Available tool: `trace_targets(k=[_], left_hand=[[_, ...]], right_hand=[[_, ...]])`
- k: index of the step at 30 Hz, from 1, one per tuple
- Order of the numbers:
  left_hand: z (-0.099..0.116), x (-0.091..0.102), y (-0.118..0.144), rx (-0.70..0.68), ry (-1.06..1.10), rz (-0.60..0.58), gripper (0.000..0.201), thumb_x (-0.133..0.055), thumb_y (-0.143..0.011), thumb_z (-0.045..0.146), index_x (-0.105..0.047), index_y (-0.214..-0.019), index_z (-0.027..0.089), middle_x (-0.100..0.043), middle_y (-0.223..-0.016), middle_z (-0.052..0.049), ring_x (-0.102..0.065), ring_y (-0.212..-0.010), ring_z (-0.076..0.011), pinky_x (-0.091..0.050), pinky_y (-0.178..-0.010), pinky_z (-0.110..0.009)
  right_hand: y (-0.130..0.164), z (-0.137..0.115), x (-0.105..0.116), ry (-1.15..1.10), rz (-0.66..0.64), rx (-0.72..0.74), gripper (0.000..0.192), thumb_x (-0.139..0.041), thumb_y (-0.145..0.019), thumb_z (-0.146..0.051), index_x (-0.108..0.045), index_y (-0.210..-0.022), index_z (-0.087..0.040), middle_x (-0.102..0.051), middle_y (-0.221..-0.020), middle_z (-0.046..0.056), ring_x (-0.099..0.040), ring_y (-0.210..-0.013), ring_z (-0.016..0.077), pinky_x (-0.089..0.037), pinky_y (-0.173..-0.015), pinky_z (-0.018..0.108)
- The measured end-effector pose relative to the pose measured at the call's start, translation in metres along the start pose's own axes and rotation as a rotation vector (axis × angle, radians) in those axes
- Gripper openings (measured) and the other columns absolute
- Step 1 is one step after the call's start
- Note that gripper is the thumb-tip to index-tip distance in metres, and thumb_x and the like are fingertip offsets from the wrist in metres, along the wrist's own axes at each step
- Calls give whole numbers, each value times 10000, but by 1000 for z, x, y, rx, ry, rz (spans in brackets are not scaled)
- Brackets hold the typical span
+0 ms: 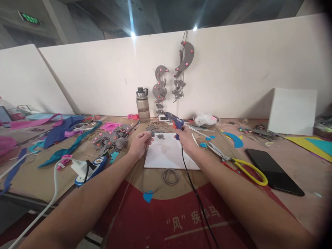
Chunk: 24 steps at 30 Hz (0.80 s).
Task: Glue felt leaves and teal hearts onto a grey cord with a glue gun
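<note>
My left hand (140, 144) pinches a small grey felt piece (153, 132) between thumb and fingertips, above the left edge of a white board (168, 155). In my right hand (187, 139) is a blue hot glue gun (175, 119), its nozzle pointing away and to the left. A black cord (188, 174) runs from its handle down towards me. Small grey felt bits (160, 136) lie on the far part of the board. Nearer to me, a coil of grey cord (170, 176) rests on the cardboard, with a blue felt scrap (147, 196) beside it.
Yellow-handled scissors (249, 171) and a black phone (273, 171) lie at the right. A water bottle (143, 105) stands near the white partition, where grey moon-shaped hangings (187, 57) hang. At the left are a grey felt pile (111, 138) and a power strip (94, 166).
</note>
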<state>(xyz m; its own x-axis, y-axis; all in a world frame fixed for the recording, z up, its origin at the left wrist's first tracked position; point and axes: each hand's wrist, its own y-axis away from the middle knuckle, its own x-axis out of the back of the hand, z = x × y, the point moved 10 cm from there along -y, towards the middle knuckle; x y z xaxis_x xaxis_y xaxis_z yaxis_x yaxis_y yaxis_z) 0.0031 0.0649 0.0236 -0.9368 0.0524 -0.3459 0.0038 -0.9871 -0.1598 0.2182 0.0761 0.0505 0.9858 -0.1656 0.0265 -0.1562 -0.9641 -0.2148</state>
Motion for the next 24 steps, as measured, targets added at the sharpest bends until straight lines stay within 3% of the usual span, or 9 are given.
trace_targets(k=[3,9,17,24], left_hand=[[2,6,-3,-3,25,50,298,-791,-599,330,-605,-728,136,-602,-663,8,-558,-577,-78,-377,-496,-187],[6,8,-4,-15,91,73,289,-799,-583,306,-598,-711,142,-534,-605,39,-471,-509,-48,-321,-435,-170],[4,17,-7,0,125,142,276,-791,-577,293,-599,-703,140,-538,-606,39,-402,-467,-33,-267,-402,-173],[13,27,-9,-36,157,207,279,-793,-573,291,-602,-714,144,-560,-632,36,-392,-464,-26,-246,-405,-183]], right_hand=[[6,-4,-5,-61,-18,39,301,-559,-652,-363,-422,-880,-225,-514,-835,-29,-478,-630,95,-422,-580,248],[22,-42,4,67,76,369,327,-585,-687,-267,-364,-926,-238,-474,-881,-23,-493,-776,116,-449,-711,261],[42,-36,-32,-85,-173,307,343,-540,-772,-279,-376,-1071,-240,-568,-1075,32,-583,-767,124,-517,-585,276],[62,-40,-46,142,-227,352,236,-511,-840,-335,-461,-1048,-236,-592,-925,3,-504,-626,104,-461,-556,266]])
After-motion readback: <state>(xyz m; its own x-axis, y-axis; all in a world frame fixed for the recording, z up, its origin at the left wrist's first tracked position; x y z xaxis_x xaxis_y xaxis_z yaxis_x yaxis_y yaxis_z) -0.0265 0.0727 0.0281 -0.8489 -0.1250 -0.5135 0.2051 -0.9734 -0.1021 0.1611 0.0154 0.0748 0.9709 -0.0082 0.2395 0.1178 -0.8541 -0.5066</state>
